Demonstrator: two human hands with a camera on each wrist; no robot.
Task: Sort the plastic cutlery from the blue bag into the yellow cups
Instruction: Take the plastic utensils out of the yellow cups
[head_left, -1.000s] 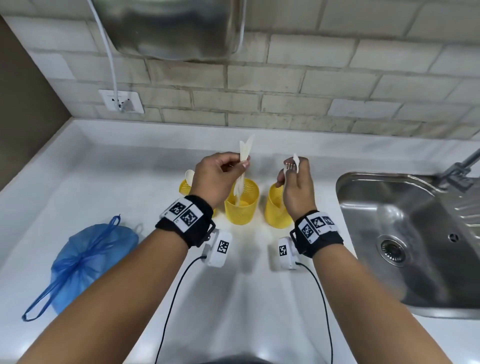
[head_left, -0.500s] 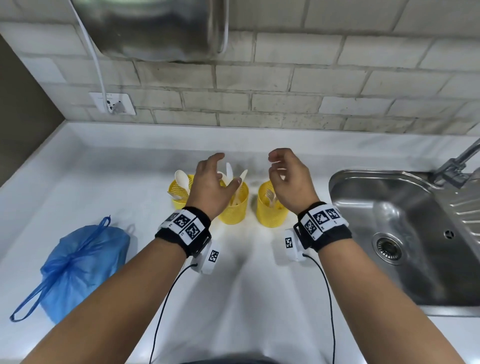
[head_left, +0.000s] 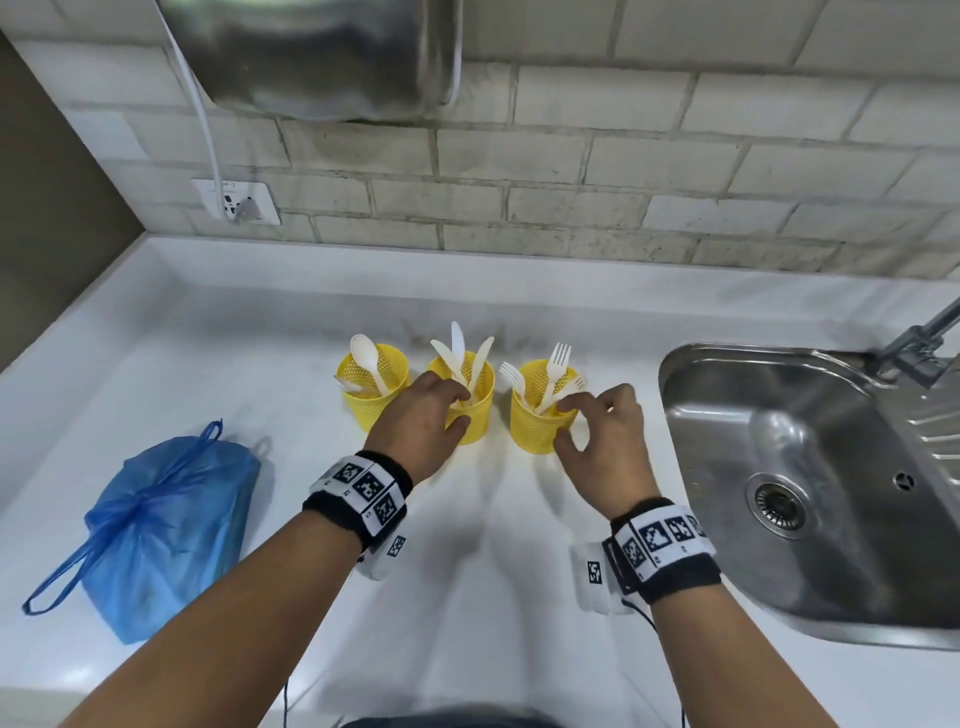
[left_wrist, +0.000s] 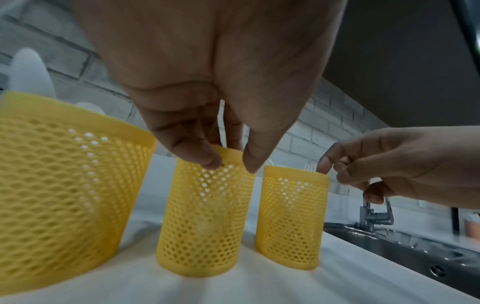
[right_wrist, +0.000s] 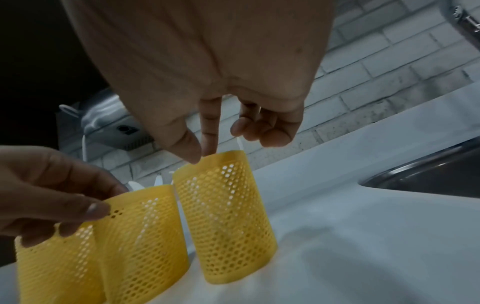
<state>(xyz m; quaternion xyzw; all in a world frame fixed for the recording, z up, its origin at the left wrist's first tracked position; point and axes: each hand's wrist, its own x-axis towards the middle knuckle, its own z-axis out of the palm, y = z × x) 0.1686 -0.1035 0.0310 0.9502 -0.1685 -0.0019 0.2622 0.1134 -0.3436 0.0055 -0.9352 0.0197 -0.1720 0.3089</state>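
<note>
Three yellow mesh cups stand in a row on the white counter. The left cup (head_left: 363, 410) holds white spoons (head_left: 363, 348), the middle cup (head_left: 475, 426) holds knives (head_left: 457, 338), and the right cup (head_left: 530, 431) holds forks (head_left: 558, 356). My left hand (head_left: 460, 410) pinches the middle cup's (left_wrist: 205, 216) near rim, thumb outside and fingers over the edge. My right hand (head_left: 569, 423) pinches the right cup's (right_wrist: 228, 216) rim between thumb and index finger. The knotted blue bag (head_left: 166, 525) lies at the left, away from both hands.
A steel sink (head_left: 670, 374) with a faucet (head_left: 930, 332) lies to the right of the cups. A tiled wall with a socket (head_left: 236, 200) and a metal appliance (head_left: 322, 57) rises behind the counter.
A second ago my left hand held a knife and my right a fork above the cups. Both pieces now stand in the cups, and both hands have dropped to the cup rims.
</note>
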